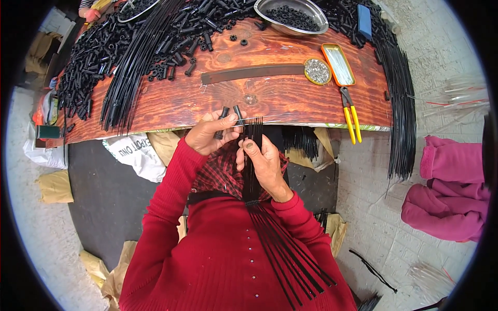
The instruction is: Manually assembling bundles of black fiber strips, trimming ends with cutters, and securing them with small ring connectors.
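My left hand is closed around two short black tubes, one dark tube in the palm and another tube at the fingertips. Beside it, my right hand grips a bundle of thin black strips, its thumb and fingers closed together. A thin pale wire runs across the tops of the strips from near the left fingertips. Lower down, the bundle is bound and its flat black tails fan over my red sweater. The strip ends inside my right fingers are hidden.
The wooden table bears heaped black tubes, a metal bowl of black rings, a round tin, an orange-rimmed tray and yellow-handled pliers. Black strips overhang at right. Another person's hand shows far left.
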Tool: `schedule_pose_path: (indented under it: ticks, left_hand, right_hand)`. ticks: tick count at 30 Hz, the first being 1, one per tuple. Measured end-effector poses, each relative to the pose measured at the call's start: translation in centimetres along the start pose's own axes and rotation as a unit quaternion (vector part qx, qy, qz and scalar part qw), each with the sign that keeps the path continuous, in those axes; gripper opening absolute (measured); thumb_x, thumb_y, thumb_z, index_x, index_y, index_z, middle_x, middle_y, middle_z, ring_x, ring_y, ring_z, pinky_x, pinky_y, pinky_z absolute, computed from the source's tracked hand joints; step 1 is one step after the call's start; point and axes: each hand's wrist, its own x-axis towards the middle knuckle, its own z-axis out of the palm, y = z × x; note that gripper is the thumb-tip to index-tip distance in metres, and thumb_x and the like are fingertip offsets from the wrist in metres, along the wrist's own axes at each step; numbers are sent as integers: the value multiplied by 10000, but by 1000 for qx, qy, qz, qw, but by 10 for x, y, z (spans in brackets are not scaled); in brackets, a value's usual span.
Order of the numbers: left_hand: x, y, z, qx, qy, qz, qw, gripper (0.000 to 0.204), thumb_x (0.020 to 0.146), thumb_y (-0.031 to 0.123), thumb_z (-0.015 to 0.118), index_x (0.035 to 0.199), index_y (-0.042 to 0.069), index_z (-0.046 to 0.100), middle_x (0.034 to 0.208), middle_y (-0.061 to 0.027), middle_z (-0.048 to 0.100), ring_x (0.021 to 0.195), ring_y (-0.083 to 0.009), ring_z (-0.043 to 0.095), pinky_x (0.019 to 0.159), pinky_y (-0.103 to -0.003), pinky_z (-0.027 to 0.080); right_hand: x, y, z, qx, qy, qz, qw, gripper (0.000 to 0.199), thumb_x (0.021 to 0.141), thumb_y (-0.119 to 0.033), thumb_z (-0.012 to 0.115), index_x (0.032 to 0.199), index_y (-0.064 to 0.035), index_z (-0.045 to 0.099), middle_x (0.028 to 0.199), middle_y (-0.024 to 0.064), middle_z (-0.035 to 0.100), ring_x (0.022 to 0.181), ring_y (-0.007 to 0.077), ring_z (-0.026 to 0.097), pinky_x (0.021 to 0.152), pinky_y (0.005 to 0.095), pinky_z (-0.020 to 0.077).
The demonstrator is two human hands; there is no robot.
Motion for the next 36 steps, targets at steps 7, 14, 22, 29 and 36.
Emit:
schedule_pose_path:
  ticks: [7, 14, 22, 29, 36]
  left_hand:
    - [2, -1, -4, -4, -9, 16, 1000, 268, 984, 110, 598, 1195, -52, 573, 1025, -116, 642, 851, -134, 652, 729, -225, 625]
    - [3, -4, -7, -25, -11, 11, 1000, 277, 977, 97, 609, 1206, -49, 561, 1003, -96, 622, 835, -130, 636, 693, -218, 609]
    - [1, -5, -2, -22, 42, -3, 999, 300, 969, 109, 629, 1232, -23, 572, 927, -73, 621, 779, -118, 632, 649, -207, 572]
    - [1, -7, 0, -7, 48, 3, 999, 314, 962, 129, 648, 1227, -24, 576, 901, -71, 628, 760, -108, 633, 644, -201, 568]
    - [-2, -4, 5, 41, 55, 18, 997, 327, 945, 174, 685, 1209, -7, 614, 829, -12, 627, 707, -70, 613, 633, -185, 551]
  right_hand:
    - [-1, -1, 0, 3, 3, 3, 1000, 360, 994, -371, 607, 1031, -16, 558, 744, 64, 617, 607, 117, 588, 575, 246, 500]
    - [-1, -3, 2, -5, 1, 1, 1000, 353, 1000, -363, 599, 1030, -14, 554, 746, 64, 618, 607, 118, 587, 575, 249, 496]
    - [1, 0, 2, -10, -7, -1, 1000, 341, 1007, -351, 589, 1033, -13, 553, 745, 64, 619, 609, 117, 587, 574, 249, 494]
    - [1, -1, 3, -3, -9, 2, 1000, 333, 1014, -338, 580, 1036, -7, 551, 740, 62, 617, 612, 114, 587, 572, 249, 495]
    - [3, -2, 4, -9, -9, -2, 1000, 320, 1016, -321, 577, 1030, -3, 548, 741, 63, 618, 608, 113, 585, 565, 248, 495]
